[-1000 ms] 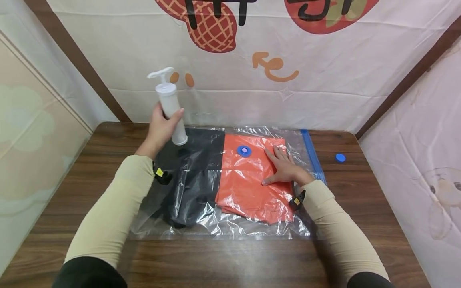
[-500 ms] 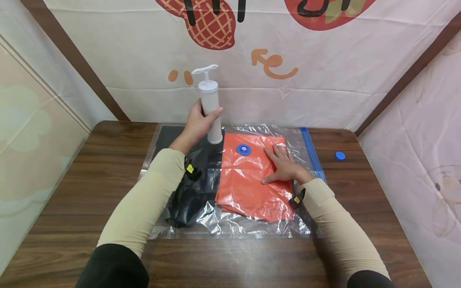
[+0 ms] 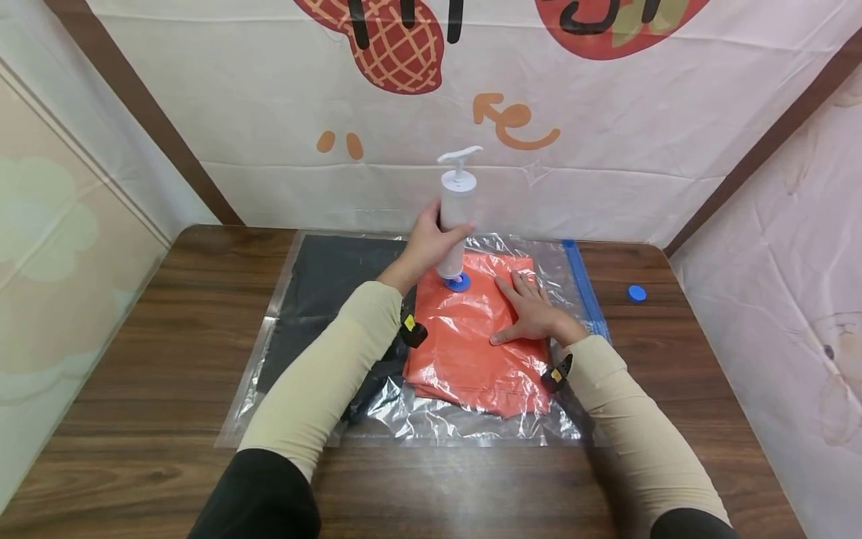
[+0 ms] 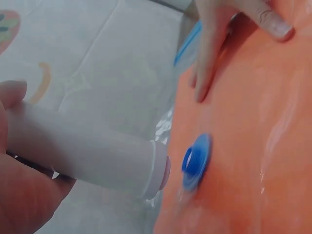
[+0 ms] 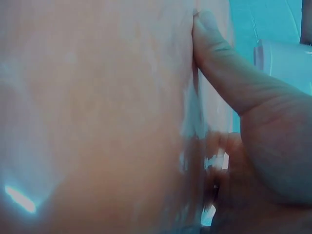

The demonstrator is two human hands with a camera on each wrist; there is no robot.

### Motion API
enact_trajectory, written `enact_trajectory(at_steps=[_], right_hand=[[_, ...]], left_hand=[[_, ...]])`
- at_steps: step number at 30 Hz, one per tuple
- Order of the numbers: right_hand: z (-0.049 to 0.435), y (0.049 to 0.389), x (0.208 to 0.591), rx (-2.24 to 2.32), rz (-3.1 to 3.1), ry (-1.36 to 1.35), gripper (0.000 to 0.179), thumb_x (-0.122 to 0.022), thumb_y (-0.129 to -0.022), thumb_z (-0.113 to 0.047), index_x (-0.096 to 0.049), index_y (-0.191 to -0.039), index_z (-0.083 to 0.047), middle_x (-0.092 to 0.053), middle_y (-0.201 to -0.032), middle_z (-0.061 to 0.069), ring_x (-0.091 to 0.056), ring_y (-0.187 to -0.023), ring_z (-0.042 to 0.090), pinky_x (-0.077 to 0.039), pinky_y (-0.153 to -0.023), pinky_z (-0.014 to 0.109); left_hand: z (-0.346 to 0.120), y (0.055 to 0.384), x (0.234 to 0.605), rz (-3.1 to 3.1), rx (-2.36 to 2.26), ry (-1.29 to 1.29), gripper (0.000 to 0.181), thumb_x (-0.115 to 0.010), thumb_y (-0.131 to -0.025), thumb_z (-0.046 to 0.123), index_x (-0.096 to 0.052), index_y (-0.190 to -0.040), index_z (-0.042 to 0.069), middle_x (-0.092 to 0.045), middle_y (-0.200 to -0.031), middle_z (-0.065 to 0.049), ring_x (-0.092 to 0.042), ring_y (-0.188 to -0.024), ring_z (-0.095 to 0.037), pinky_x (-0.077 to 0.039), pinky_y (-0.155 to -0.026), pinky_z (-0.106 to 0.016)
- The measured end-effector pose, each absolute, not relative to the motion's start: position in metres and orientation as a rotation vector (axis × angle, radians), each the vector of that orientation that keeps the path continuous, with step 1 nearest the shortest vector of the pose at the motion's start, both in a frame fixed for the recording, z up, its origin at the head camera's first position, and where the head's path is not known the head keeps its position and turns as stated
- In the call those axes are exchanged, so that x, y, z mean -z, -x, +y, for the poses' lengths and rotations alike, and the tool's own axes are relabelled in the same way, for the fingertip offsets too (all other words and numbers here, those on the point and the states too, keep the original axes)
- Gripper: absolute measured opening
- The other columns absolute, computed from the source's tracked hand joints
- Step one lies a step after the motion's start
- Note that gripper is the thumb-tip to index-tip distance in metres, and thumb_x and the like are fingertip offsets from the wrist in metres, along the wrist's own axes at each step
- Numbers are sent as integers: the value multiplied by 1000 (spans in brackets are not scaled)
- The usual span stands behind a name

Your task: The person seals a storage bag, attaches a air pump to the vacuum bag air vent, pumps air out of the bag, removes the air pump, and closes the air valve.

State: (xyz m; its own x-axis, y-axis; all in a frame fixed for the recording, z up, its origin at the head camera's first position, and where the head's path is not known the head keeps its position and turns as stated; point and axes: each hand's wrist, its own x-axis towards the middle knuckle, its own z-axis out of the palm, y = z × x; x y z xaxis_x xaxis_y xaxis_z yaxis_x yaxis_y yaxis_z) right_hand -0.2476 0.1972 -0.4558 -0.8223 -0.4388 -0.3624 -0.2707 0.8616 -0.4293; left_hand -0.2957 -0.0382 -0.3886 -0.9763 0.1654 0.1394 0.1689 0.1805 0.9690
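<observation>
My left hand [image 3: 427, 245] grips a white hand pump [image 3: 458, 202] around its barrel, the T-shaped handle on top. In the left wrist view the pump's lower end is a small gap away from the blue round valve [image 4: 196, 162], which stands open. That valve sits on a clear plastic vacuum storage bag [image 3: 548, 258] lying flat on the table. Inside the bag are a folded orange item [image 3: 465, 352] and a folded black item [image 3: 337, 273], side by side. With fingers spread, my right hand [image 3: 532, 311] rests on the bag over the orange item.
A small blue cap [image 3: 636, 294] lies on the wooden table [image 3: 673, 359] to the right of the bag. Along the bag's right side runs a blue zip strip [image 3: 584, 288]. A printed cloth wall [image 3: 269, 90] stands right behind the table.
The left hand has carried the pump rightward from over the black item and lowered it near the valve. My right hand stays in place on the bag.
</observation>
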Motion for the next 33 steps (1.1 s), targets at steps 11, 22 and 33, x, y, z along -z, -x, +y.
enact_trajectory(at_steps=[11,22,33], right_hand=[[196,248,456,518,2562,506,119,-82,-82,-50,-6,-164,-10,7,-168,25,9,-153,46,7,-120,64],[191,248,453,440,2579,484,121,-82,-80,-55,-7,-164,-10,4,-168,25,7,-154,44,3,-121,63],[197,259,430,596,2543,462,117,-82,-83,-49,-10,-163,-4,4,-165,30,0,-152,50,-16,-118,67]], left_hand=[[-20,296,405,-2516,1961,448,63,-72,-97,20,-41,-149,6,-55,-140,-15,-54,-130,-29,-43,-111,-48],[-30,297,405,-2652,1929,569,64,-69,-99,23,-36,-152,11,-50,-144,-12,-50,-134,-28,-40,-113,-49],[-32,299,408,-2641,1929,600,61,-71,-98,20,-40,-149,6,-54,-140,-15,-55,-129,-30,-45,-109,-45]])
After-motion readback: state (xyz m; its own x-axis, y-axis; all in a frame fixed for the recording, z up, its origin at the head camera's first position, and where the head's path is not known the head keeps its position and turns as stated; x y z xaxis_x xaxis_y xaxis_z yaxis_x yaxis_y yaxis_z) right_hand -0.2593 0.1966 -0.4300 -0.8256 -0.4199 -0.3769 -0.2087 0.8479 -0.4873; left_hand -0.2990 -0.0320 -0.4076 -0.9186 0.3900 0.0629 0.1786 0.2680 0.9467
